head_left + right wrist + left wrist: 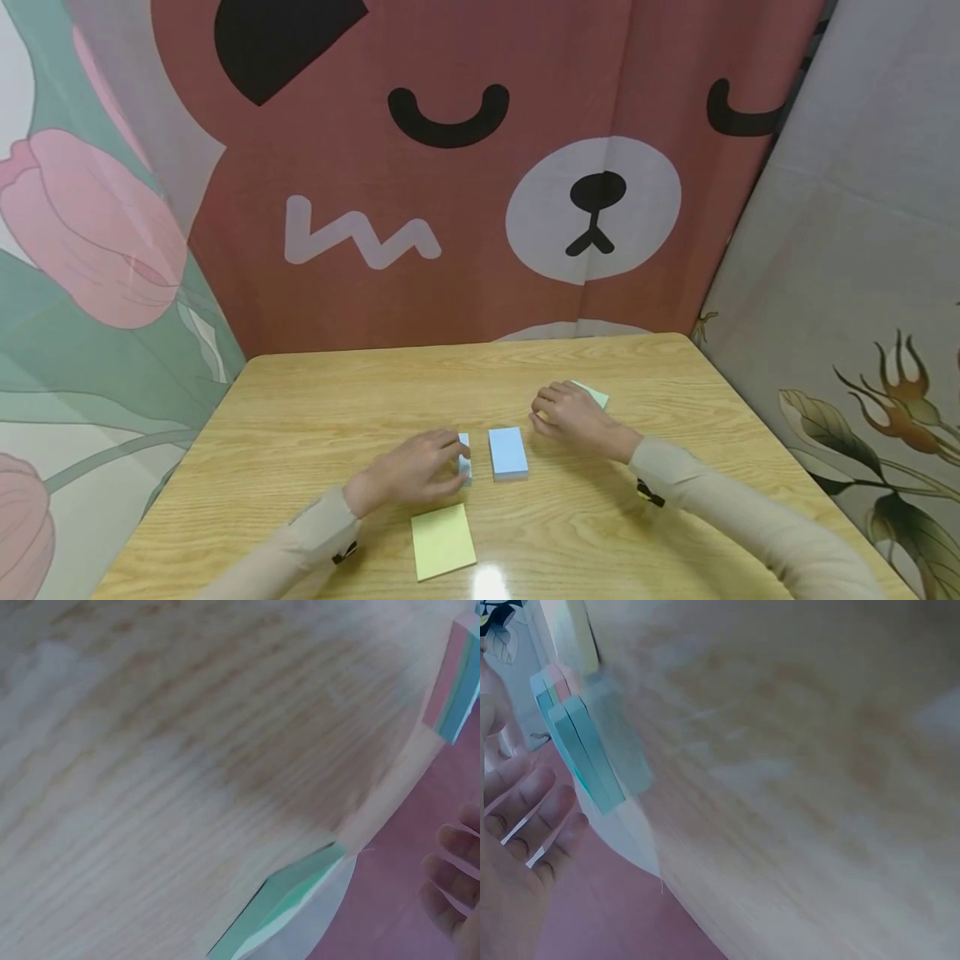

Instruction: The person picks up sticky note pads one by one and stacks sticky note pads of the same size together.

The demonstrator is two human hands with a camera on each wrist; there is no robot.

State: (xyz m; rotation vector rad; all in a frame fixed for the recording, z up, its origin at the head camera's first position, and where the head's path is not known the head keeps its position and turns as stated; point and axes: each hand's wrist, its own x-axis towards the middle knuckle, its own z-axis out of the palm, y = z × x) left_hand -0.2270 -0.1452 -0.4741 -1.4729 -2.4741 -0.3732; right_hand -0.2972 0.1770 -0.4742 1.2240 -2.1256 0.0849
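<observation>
My left hand [420,467] hovers beside a small light blue note pad [465,467], partly hidden behind its fingers. In the left wrist view this pad shows teal sides [589,754], with the loosely bent fingers [536,795] apart from it. To the right lies a thicker blue note pad [508,452], whose pink, green and blue layers show in the right wrist view. My right hand [573,417] is held over the table, in front of a pale green note pad [594,393] that it partly covers. Its fingers [450,874] are relaxed and hold nothing.
A yellow square note pad [442,542] lies nearer the front, below the left hand. The wooden table [360,383] has rounded far corners. A bear-print curtain [480,192] hangs at its back edge, with floral curtains [97,225] on both sides.
</observation>
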